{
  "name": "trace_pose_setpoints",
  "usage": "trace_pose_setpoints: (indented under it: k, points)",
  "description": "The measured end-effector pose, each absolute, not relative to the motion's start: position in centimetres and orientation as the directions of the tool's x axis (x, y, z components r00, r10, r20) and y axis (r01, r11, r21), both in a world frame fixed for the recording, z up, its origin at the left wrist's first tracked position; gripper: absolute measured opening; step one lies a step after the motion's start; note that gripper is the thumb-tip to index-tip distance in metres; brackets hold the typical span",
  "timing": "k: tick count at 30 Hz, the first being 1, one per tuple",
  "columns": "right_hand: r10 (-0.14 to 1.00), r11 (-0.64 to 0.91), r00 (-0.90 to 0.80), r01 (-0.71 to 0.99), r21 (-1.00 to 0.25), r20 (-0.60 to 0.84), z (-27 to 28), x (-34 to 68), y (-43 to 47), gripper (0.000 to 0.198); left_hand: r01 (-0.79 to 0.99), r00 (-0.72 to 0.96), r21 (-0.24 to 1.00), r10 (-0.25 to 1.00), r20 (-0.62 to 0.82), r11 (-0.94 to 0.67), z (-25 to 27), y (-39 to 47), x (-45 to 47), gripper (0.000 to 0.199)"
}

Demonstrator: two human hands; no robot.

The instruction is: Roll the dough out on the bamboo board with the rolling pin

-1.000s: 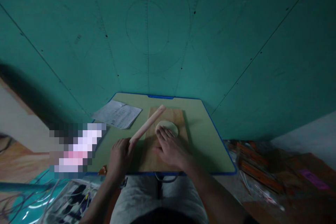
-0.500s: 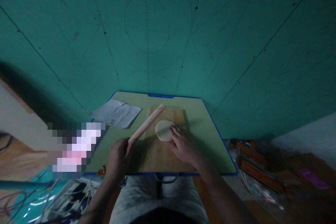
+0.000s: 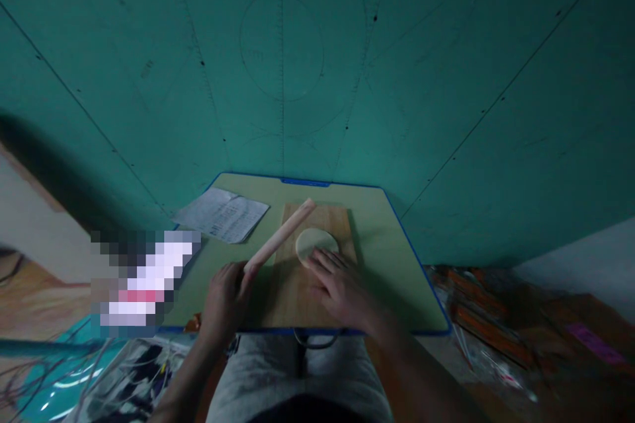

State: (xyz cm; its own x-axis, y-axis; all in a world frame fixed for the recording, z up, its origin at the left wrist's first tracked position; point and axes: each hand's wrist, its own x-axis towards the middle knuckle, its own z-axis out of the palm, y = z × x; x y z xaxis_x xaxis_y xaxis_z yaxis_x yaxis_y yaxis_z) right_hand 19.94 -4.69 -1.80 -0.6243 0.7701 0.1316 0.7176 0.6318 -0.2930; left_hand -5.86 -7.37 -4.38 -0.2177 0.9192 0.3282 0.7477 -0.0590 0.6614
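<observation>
Here's the left hand (image 3: pixel 225 294), closed around the near end of the rod (image 3: pixel 282 236), and across from it the right hand (image 3: pixel 340 287), fingers stretched out and laid on the disc (image 3: pixel 311 240), thumb off to the side and gripping nothing that shows. The disc sits flat on the board (image 3: pixel 290 304), a little beyond the middle, with the fingers covering its near right part while the far and left parts show pale and bare. And it's the right hand that's nearer, actually touching; the left is off to the near left of the disc, well apart from it. Now the line that matters: the rod runs on a slant, from the left hand away and to the right, its far end out over the far part of the board, so its long axis passes left of and beyond the disc, not across it. Close, yes, but there's a strip of board showing between the two. Is the rod resting on the wood or held just above it? Cannot tell from up here. The disc, being round, gives no long axis to speak of. Under the board, the table (image 3: pixel 397 284); over on the far left, a sheet of paper (image 3: pixel 223 215), clear of both hands.
</observation>
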Motion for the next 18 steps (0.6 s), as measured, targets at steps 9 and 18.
trace_pose_setpoints:
  k: [9, 18]
  points:
    - [0.799, 0.600, -0.572, 0.777, -0.190, 0.186, -0.8, 16.8, 0.0, 0.061, 0.732, -0.217, 0.677, 0.917, 0.335, -0.074, -4.0, -7.5, -5.8, 0.049]
    - [0.824, 0.564, -0.555, 0.822, -0.079, 0.110, 0.5, 15.1, 0.6, 0.033, 0.725, -0.212, 0.683, 0.916, 0.342, -0.087, -4.2, -7.6, -5.8, 0.051]
